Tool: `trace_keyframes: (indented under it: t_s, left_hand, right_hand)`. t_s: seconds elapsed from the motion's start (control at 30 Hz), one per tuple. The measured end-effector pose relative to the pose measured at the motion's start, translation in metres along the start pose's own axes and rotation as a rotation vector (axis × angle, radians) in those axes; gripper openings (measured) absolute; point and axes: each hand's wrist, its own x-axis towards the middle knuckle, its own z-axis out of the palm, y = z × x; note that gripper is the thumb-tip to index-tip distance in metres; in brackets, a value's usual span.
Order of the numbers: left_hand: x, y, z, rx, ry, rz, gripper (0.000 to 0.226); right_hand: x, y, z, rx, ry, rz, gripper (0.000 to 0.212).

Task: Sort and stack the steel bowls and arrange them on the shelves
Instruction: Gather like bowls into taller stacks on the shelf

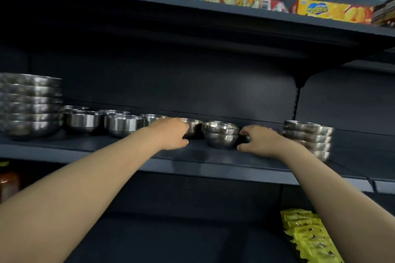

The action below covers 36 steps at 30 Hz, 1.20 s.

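On the dark middle shelf (213, 161) stand steel bowls. My left hand (172, 133) grips a small steel bowl (193, 127), thumb low at its front. Just to the right sits a short stack of two small bowls (221, 134). My right hand (259, 140) curls round a bowl behind it that is almost wholly hidden. Further right is a taller stack of small bowls (308, 137). To the left stand several single small bowls (124, 124) and, at the far left, a stack of large bowls (30, 103).
The upper shelf (213, 13) overhangs closely and carries snack packets and a yellow box (333, 10). Below, yellow sachets (310, 237) lie at the right and a jar (8, 183) stands at the far left. A shelf upright (296, 102) divides the bays.
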Motion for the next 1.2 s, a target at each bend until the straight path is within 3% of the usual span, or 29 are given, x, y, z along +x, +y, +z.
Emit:
trace_keyframes:
  t_s: [0.1,0.43,0.63,1.0,1.1,1.2]
  left_hand:
    - [0.004,-0.01,0.004,-0.007,-0.013,-0.026,0.037]
    - [0.074,-0.018,0.007,0.007,-0.092,-0.063,0.041]
    - [0.124,-0.011,0.011,-0.035,-0.203,-0.06,0.053]
    - [0.166,-0.021,0.035,-0.107,-0.278,-0.017,0.083]
    - [0.172,-0.022,0.043,-0.27,-0.258,0.061,0.083]
    - [0.176,-0.021,0.056,-0.4,-0.259,0.144,0.063]
  right_hand:
    - [0.018,-0.005,0.008,-0.004,-0.013,-0.021,0.05]
    - [0.087,0.031,0.003,0.117,-0.074,-0.08,0.066]
    - [0.12,0.056,-0.001,0.18,-0.139,-0.132,0.089]
    - [0.153,0.07,0.016,0.053,-0.296,-0.125,0.107]
    - [0.157,0.071,0.022,0.091,-0.314,-0.134,0.083]
    - [0.16,0.074,0.028,0.177,-0.327,-0.177,0.068]
